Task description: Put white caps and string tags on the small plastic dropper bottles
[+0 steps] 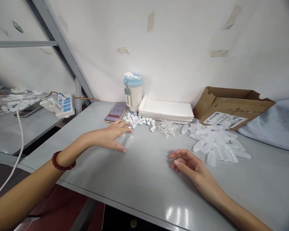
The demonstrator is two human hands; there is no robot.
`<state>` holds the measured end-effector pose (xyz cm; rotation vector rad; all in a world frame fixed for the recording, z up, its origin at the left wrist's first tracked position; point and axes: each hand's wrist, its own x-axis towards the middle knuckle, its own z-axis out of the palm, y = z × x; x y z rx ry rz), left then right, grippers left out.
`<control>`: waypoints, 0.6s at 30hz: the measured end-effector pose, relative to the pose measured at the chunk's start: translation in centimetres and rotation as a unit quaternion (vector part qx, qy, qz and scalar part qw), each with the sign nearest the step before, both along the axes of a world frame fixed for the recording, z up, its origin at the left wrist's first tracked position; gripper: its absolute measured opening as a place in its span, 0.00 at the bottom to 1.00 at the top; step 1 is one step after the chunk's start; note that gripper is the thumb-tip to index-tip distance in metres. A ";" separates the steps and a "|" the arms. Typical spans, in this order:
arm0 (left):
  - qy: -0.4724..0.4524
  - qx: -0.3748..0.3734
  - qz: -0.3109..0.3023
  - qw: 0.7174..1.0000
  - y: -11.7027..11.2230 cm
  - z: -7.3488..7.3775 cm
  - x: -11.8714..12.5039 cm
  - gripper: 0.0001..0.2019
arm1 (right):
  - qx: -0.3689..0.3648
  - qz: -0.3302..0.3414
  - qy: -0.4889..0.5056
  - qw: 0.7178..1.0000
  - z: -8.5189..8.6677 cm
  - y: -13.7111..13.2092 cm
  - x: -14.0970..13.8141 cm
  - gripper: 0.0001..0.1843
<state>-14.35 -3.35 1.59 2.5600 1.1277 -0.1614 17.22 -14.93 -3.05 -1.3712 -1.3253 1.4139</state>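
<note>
Spanning two vials [129, 142]: left grip [108, 136] | carton label [219, 119], tumbler lettering [128, 100]: unclear

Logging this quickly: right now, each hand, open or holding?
Left hand: open, at two small bottles; contact unclear.
Right hand: open, loosely curled, nothing visible in it.

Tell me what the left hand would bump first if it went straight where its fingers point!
The left hand would probably meet the small white caps first, though its height is hard to judge.
</note>
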 end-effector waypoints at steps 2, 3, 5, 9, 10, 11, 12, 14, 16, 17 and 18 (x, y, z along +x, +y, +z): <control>0.003 -0.006 -0.001 1.000 0.1 -0.1 0.4 0.32 | 0.001 0.003 0.001 1.000 0.0 0.0 0.0 0.19; 0.004 -0.008 0.000 1.000 0.1 -0.1 0.5 0.32 | 0.001 0.004 0.001 1.000 0.0 0.0 0.0 0.19; 0.000 -0.010 0.004 1.000 0.0 0.0 0.7 0.31 | 0.000 0.005 0.000 1.000 0.0 0.0 -0.1 0.18; -0.014 0.000 0.009 1.000 -0.1 0.0 0.8 0.27 | 0.003 0.003 0.001 1.000 0.0 0.0 -0.1 0.18; -0.015 0.003 0.009 1.000 -0.2 0.0 0.8 0.26 | 0.003 0.003 0.001 1.000 0.0 0.0 -0.1 0.19; -0.014 0.005 0.009 1.000 -0.2 0.0 0.8 0.25 | 0.003 0.003 0.000 1.000 0.0 0.0 -0.1 0.19; -0.012 0.007 0.009 1.000 -0.2 0.0 0.8 0.25 | 0.002 0.003 -0.001 1.000 0.0 0.0 -0.1 0.19; -0.005 0.010 0.012 1.000 -0.3 0.1 0.6 0.24 | 0.000 0.003 -0.004 1.000 0.1 0.0 -0.1 0.19; 0.008 0.011 0.018 1.000 -0.3 0.3 0.5 0.24 | -0.003 0.001 -0.006 1.000 0.1 0.0 0.0 0.19; 0.017 0.010 0.022 1.000 -0.4 0.4 0.3 0.24 | -0.003 0.001 -0.007 1.000 0.1 0.0 0.0 0.19; 0.026 0.009 0.026 0.999 -0.4 0.4 0.2 0.24 | -0.003 0.001 -0.006 1.000 0.2 0.0 -0.1 0.19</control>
